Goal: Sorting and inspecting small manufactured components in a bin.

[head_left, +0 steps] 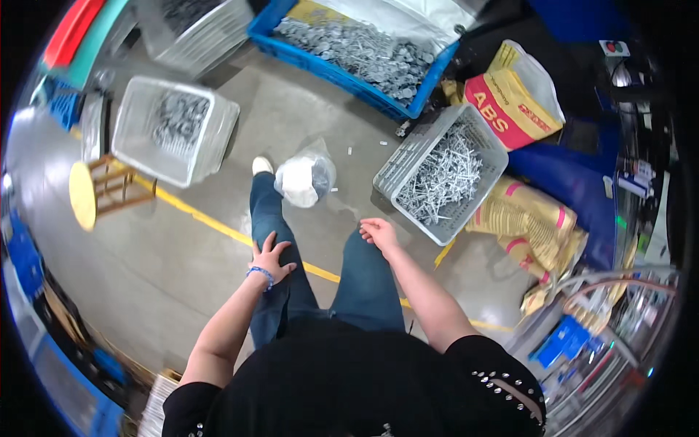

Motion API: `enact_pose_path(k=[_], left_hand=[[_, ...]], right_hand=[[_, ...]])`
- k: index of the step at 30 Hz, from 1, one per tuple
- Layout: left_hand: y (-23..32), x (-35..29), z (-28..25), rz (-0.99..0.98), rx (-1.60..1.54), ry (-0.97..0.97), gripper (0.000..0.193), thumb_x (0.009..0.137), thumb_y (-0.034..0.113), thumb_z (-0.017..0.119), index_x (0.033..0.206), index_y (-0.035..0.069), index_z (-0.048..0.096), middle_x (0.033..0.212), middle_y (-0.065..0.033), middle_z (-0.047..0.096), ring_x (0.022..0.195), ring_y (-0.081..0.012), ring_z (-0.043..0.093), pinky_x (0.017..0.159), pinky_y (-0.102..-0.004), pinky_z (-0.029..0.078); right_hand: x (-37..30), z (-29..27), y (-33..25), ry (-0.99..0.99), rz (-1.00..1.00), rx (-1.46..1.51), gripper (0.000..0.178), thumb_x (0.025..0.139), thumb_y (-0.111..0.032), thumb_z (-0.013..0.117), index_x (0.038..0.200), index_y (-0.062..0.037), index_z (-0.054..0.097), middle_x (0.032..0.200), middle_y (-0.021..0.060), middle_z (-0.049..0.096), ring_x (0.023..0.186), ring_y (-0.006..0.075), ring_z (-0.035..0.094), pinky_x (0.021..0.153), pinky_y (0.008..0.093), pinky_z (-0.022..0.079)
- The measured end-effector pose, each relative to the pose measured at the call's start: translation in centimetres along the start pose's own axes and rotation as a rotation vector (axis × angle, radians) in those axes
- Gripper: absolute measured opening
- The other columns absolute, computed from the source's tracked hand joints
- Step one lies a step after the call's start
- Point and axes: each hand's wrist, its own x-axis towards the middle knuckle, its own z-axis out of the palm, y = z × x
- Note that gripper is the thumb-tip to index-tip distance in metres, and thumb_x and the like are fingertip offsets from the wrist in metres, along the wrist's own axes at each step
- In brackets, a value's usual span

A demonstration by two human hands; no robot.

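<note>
My left hand point(269, 258) rests on my left thigh, fingers spread and nothing in them. A blue beaded bracelet point(260, 274) circles that wrist. My right hand point(380, 234) lies at my right knee with its fingers curled in, and no object shows in it. Nearest to it is a grey plastic crate point(386, 180), tilted in view and filled with thin grey plastic parts point(444, 178). On the floor ahead of my left foot sits a clear plastic bag point(320, 156) with a white patch on it; its contents are hard to make out.
Ahead is a blue crate point(331, 71) of flat grey pieces. A whitish bin point(127, 131) with grey parts and a wooden stool point(83, 195) are at left. Paper sacks point(510, 109) lean at right. A yellow line point(226, 230) crosses the floor; machinery point(582, 371) borders the right.
</note>
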Motion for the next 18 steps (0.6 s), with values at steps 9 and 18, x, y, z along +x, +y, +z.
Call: enact_pose_path(k=[9, 18], left_hand=[[-6.4, 8.8, -9.3, 0.161, 0.143, -0.014, 0.051, 0.071, 0.023, 0.068, 0.119, 0.019, 0.052, 0.14, -0.0098, 0.032, 0.127, -0.038, 0.029, 0.104, -0.0446, 0.031], [-7.5, 13.7, -10.2, 0.165, 0.304, -0.056, 0.048, 0.065, 0.02, 0.067, 0.111, 0.012, 0.056, 0.134, -0.018, 0.038, 0.126, -0.0441, 0.029, 0.102, -0.0501, 0.03]], right_hand=[[19.4, 8.2, 12.7, 0.39, 0.204, 0.421, 0.008, 0.078, -0.005, 0.061, 0.086, -0.0054, 0.063, 0.064, 0.002, 0.057, 0.052, 0.0099, 0.053, 0.044, 0.0225, 0.043], [42.9, 10.8, 22.4, 0.754, 0.427, 0.443, 0.027, 0.074, -0.033, 0.063, 0.071, -0.0057, 0.065, 0.072, 0.0124, 0.066, 0.066, 0.0203, 0.066, 0.055, 0.0339, 0.049]])
